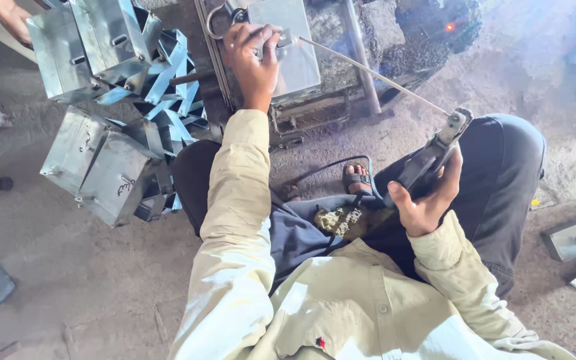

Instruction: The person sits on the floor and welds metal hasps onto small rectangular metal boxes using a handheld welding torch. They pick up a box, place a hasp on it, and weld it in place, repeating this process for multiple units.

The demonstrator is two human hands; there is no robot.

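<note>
Steel box (287,50) under left fingers (256,41)

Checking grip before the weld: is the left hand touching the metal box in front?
Touching. The head view shows the left hand lying on the metal box, fingers curled over its top edge.
</note>
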